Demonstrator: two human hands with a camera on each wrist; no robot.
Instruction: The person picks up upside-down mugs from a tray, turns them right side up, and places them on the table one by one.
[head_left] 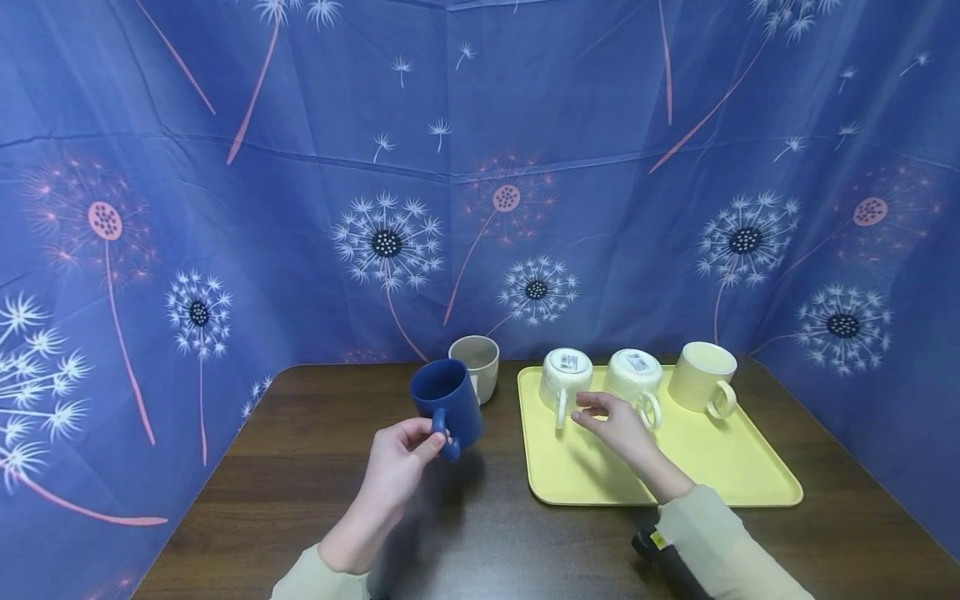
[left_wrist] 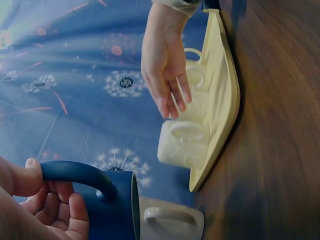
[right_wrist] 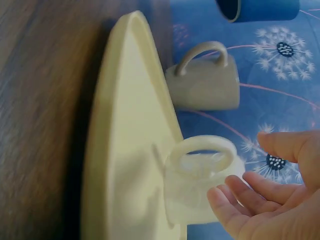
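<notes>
My left hand (head_left: 393,467) pinches the handle of a dark blue mug (head_left: 461,408), holding it upright above the table, slightly tilted. Just behind that mug stands a light grey mug (head_left: 486,371), partly hidden by it in the head view. Over the yellow tray (head_left: 577,479), my right hand (head_left: 621,427) hovers with loosely bent fingers and holds nothing. The nearest things to it are two upside-down white mugs, the left one (head_left: 564,383) and the middle one (head_left: 626,375), labels on their bases. A pale yellow mug (head_left: 693,383) stands upright at the tray's right.
The brown wooden table (head_left: 285,450) reaches back to a blue curtain (head_left: 300,225) printed with dandelions. A black strap (head_left: 671,567) sits at the right wrist. The tray's raised rim (head_left: 780,479) faces the front.
</notes>
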